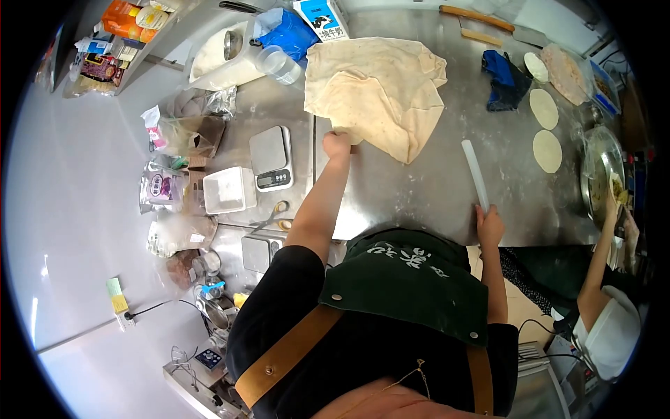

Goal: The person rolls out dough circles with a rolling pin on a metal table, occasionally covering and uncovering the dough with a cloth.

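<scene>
Cream-coloured cloth point(377, 77), bunched toward the steel table's point(412, 202) far edge, looks light and floppy, so I'd grab a hem corner. Left hand point(336, 144) is curled at its near-left edge; can't tell if it's actually pinching anything. Right hand point(490, 225) grips one end of the white rolling pin point(474, 171) by the near edge, probably stiff and kinda slick. Dough rounds point(547, 151) sit toward the right edge, scale point(271, 159) off left, co-worker point(611, 334) at the near-right corner.

Scene brightly lit; glare on the steel worktop point(426, 202); strong fisheye distortion; frame edges vignetted black.
</scene>
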`<state>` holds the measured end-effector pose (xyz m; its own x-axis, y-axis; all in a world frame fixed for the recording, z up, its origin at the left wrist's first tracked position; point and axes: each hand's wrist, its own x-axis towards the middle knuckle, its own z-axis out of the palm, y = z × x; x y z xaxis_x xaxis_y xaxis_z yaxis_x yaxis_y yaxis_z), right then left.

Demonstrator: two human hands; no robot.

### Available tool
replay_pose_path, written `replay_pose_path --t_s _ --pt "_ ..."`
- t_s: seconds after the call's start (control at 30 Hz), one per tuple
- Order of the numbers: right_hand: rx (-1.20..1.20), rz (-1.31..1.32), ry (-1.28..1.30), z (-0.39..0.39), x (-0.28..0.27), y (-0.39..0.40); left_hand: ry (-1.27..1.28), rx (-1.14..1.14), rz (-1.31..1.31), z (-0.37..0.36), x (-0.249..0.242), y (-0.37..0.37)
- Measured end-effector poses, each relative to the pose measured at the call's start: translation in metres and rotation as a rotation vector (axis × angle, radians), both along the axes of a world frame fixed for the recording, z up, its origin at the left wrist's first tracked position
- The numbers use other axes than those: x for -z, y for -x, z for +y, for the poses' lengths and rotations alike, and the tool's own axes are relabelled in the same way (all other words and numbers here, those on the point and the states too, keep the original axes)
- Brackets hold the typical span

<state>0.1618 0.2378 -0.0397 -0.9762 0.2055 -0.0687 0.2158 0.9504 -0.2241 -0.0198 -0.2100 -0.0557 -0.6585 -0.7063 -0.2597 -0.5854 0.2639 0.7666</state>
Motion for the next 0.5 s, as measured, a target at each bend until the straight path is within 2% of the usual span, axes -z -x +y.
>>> replay_pose_path --t_s 0.1,0.3,0.4,0.43,0.47,0.5 --pt "-0.016 0.004 -0.03 0.001 -0.001 0.001 -0.161 -0.241 0.059 0.026 -0.043 0.001" --pt "-0.01 0.024 0.028 0.0 -0.005 0.001 -0.27 -0.255 0.025 0.037 -0.073 0.003" --pt "-0.013 0.03 0.044 0.002 0.0 0.0 0.056 0.057 0.201 0.024 -0.042 -0.004" --pt "-0.007 0.027 0.056 0.002 0.0 0.0 0.286 0.115 0.372 0.026 -0.039 -0.009" --pt "-0.001 0.022 0.067 0.003 0.001 0.0 0.262 0.174 0.442 0.026 -0.036 -0.02" --pt "0.004 0.018 0.078 0.003 0.0 0.0 0.199 0.179 0.49 0.036 -0.058 -0.033"
